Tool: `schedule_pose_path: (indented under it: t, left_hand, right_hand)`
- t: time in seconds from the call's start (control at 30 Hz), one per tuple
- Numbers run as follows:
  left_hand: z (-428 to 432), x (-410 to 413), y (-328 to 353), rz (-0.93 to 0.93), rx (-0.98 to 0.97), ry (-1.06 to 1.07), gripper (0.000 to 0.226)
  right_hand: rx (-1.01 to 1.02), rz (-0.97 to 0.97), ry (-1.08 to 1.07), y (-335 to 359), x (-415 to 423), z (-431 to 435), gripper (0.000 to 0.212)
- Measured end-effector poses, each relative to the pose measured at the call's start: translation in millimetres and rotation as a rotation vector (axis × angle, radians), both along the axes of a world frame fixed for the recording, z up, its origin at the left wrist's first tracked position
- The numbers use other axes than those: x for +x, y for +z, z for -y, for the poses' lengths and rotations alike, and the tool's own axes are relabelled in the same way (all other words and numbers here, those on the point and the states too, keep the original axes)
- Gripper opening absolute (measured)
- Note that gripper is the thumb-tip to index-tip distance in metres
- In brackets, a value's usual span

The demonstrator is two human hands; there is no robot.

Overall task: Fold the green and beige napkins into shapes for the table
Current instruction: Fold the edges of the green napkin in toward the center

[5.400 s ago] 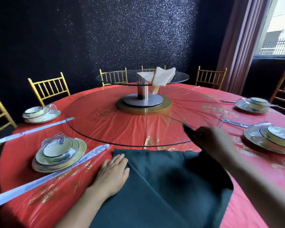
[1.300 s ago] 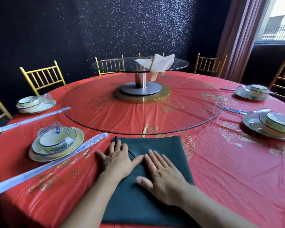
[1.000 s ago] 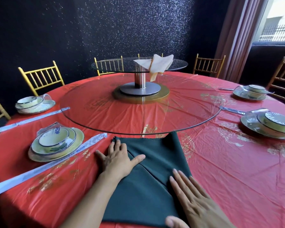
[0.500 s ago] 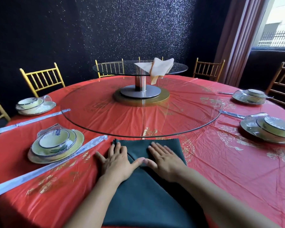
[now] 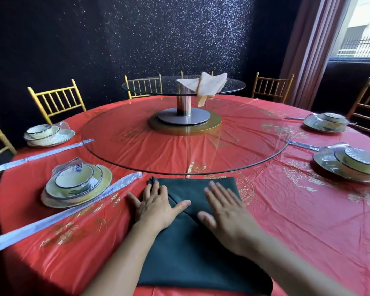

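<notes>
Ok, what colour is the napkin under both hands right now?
Dark green napkin, plain with no pattern, lying on the red tablecloth; the head view shows it best.

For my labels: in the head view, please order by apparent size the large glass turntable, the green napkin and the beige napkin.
1-2. large glass turntable and green napkin: alike; napkin is nearer, so unranked.
3. beige napkin: smallest.

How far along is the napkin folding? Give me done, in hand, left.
Done: the green napkin lies folded flat on the red tablecloth, one diagonal fold edge showing. In hand: the left hand and right hand press flat on it, fingers straight. Left: it has no finished shape yet, and the beige napkin drapes loosely over the edge of the upper glass tier, unshaped.
</notes>
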State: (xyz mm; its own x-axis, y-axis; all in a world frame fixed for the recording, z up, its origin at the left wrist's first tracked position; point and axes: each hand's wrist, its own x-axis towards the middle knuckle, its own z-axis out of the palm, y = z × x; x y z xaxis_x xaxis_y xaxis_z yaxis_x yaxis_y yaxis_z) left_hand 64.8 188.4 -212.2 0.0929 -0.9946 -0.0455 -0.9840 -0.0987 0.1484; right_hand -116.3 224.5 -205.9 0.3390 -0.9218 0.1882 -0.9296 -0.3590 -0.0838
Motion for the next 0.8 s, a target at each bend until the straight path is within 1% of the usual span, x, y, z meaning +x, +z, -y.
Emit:
schedule_pose_path:
  t: [0.03,0.07,0.1,0.17,0.2,0.23,0.27,0.3,0.33,0.37,0.4,0.43,0.47,0.5,0.53,0.57,0.63,0.7,0.73,0.8]
  left_hand:
    - [0.0,0.1,-0.1,-0.001,0.001,0.005,0.094]
    - [0.2,0.2,-0.1,0.002,0.001,0.009,0.095]
    - [0.2,0.0,0.1,0.006,0.001,0.011,0.096]
    - [0.0,-0.7,0.5,0.008,0.001,0.010,0.096]
    - [-0.1,-0.8,0.7,0.006,0.001,0.008,0.095]
    - [-0.5,-0.6,1.0,0.004,0.000,0.008,0.095]
    - [-0.3,-0.7,1.0,0.002,-0.007,0.008,0.094]
    - [-0.7,-0.5,0.8,0.003,-0.013,0.007,0.094]
    - [-1.2,-0.4,1.0,0.003,-0.016,0.007,0.093]
    - [-1.2,-0.2,1.5,-0.004,-0.017,0.006,0.091]
    - [-0.9,0.1,2.1,-0.023,-0.015,0.008,0.087]
    - [-0.1,0.8,2.6,-0.050,-0.013,0.011,0.081]
    - [0.8,2.1,3.2,-0.080,-0.013,0.013,0.073]
    - [1.9,4.1,4.1,-0.102,-0.014,0.012,0.063]
    - [3.3,6.5,4.8,-0.115,-0.017,0.006,0.054]
    - [4.9,9.3,5.8,-0.123,-0.022,0.000,0.044]
    - [8.7,15.6,8.9,-0.146,-0.032,-0.003,0.033]
    - [13.1,22.5,12.0,-0.189,-0.030,0.008,0.033]
    - [15.9,27.4,12.3,-0.226,-0.041,0.013,0.032]
    - [22.7,37.7,12.9,-0.357,-0.125,0.038,0.028]
  right_hand:
    - [0.009,-0.043,-0.007,-6.7,5.6,-6.0,0.092]
    - [0.065,-0.063,-0.015,-13.6,5.3,-9.7,0.083]
    - [0.108,-0.075,-0.021,-17.8,0.1,-14.4,0.078]
    - [0.157,-0.102,-0.068,-22.1,-21.8,-25.7,0.078]
    - [0.165,-0.108,-0.086,-17.5,-31.8,-34.0,0.081]
    - [0.158,-0.104,-0.093,-11.7,-39.3,-40.0,0.089]
    - [0.175,-0.071,-0.048,-4.6,-44.6,-41.2,0.104]
    - [0.139,0.044,-0.003,-1.0,-47.7,-39.1,0.118]
    - [0.201,0.127,0.005,7.5,-46.4,-36.8,0.127]
    - [0.176,0.200,0.048,14.4,-40.3,-30.3,0.127]
    - [0.121,0.262,0.093,20.5,-28.7,-21.6,0.120]
    - [0.041,0.298,0.155,25.2,-13.8,-11.4,0.106]
    - [0.007,0.313,0.202,26.7,2.0,0.5,0.085]
    - [0.021,0.312,0.217,28.3,18.6,14.1,0.062]
    - [0.059,0.280,0.219,26.1,35.7,29.0,0.044]
    - [0.092,0.256,0.227,23.1,51.8,42.9,0.033]
    - [0.159,0.218,0.223,17.0,75.5,63.5,0.033]
    - [0.191,0.194,0.182,11.2,86.7,72.9,0.037]
    - [0.197,0.199,0.154,8.0,88.6,75.0,0.037]
    - [0.197,0.207,0.131,3.1,89.4,76.4,0.036]
